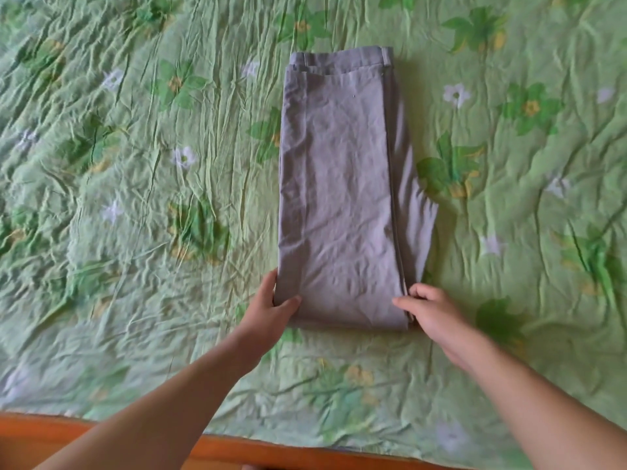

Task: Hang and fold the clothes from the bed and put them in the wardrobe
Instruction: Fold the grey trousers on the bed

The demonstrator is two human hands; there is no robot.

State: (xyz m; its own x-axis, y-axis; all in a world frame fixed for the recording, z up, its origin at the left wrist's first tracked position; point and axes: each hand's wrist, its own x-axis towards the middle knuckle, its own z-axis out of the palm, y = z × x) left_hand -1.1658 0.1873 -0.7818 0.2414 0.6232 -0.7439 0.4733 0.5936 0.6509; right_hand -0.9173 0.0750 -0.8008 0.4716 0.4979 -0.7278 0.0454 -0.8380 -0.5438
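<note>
Grey trousers lie folded lengthwise on the bed, waistband at the far end and the folded end towards me. My left hand grips the near left corner, thumb on top of the cloth and fingers along its edge. At the near right corner my right hand pinches the cloth's edge, thumb on top and fingers curled at the side. No wardrobe or hanger is in view.
A wrinkled green bedspread with a leaf and flower print covers the whole bed. An orange wooden bed frame edge runs along the bottom, close to me.
</note>
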